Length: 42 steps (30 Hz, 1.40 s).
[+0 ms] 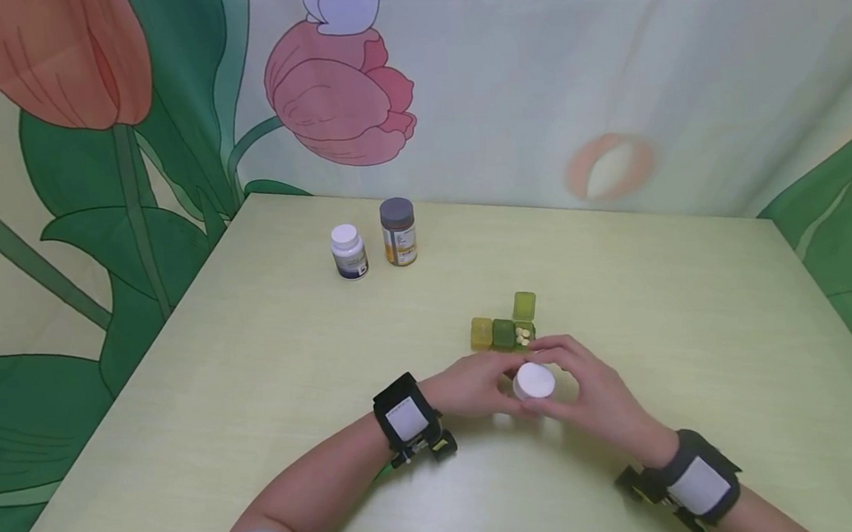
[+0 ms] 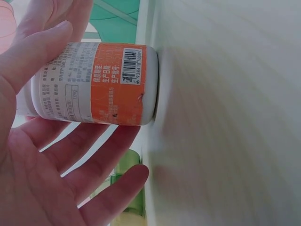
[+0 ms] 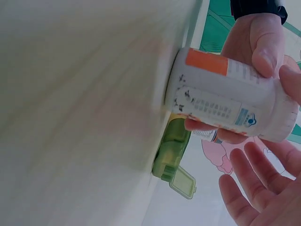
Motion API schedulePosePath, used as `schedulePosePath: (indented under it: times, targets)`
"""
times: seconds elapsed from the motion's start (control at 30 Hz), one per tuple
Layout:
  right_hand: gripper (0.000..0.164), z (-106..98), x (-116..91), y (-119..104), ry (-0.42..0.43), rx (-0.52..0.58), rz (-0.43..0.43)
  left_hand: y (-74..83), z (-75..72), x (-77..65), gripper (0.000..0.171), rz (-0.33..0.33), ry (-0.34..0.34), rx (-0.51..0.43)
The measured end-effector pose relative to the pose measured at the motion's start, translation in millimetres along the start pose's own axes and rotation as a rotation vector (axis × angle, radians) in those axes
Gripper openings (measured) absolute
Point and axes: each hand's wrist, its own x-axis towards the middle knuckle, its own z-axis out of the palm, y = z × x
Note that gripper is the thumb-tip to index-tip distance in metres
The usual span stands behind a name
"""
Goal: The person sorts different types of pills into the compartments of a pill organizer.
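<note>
A white pill bottle (image 2: 70, 89) with an orange-and-white label stands upright at the tabletop. My left hand (image 1: 471, 385) grips its body, thumb on one side and fingers on the other. At the white cap (image 1: 534, 380), my right hand (image 1: 601, 390) pinches the rim between thumb and index finger; its other fingers are spread in the right wrist view. The cap sits on the bottle. Just beyond the hands lies a small green and yellow pill organizer (image 1: 503, 334). Its right compartment has the lid (image 1: 524, 305) flipped back and holds several pale tablets (image 1: 523, 337).
Farther back on the pale table (image 1: 289, 325) stand a small white bottle (image 1: 349, 253) with a dark lower label and a brown bottle (image 1: 399, 233) with a dark cap. A flower-printed curtain (image 1: 502, 87) hangs along the table's far edge.
</note>
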Motion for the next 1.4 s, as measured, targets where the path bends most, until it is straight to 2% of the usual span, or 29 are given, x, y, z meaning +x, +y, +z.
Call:
schedulePosePath:
  times: [0.27,0.5,0.67,0.83,0.97,1.2,1.4]
  targets:
    - [0.044,3,1,-2,0.03,-0.035,0.001,3.9,-1.4,-0.7,0.056,-0.016,0.011,0.018]
    - [0.045,4,1,-3,0.03,-0.02,0.005,4.5,-1.2,-1.2,0.055,-0.006,0.017,0.023]
    - [0.044,2,1,-3,-0.007,-0.002,0.072,2.9,-4.2,-2.9,0.058,-0.019,-0.015,0.009]
    - [0.039,-8,0,0,-0.032,0.001,0.21,-1.2,-14.8,-6.4,0.059,-0.126,-0.003,0.027]
    - [0.037,-21,-3,11,-0.014,-0.003,0.273,-4.3,-24.4,-9.3,0.053,-0.16,0.022,0.013]
    - [0.041,-51,-1,47,0.038,-0.086,0.345,-5.5,-31.7,-9.8,0.046,-0.088,0.041,0.003]
    - [0.045,-76,3,73,0.042,-0.127,0.404,-6.8,-32.7,-11.0,0.044,-0.083,0.046,0.0]
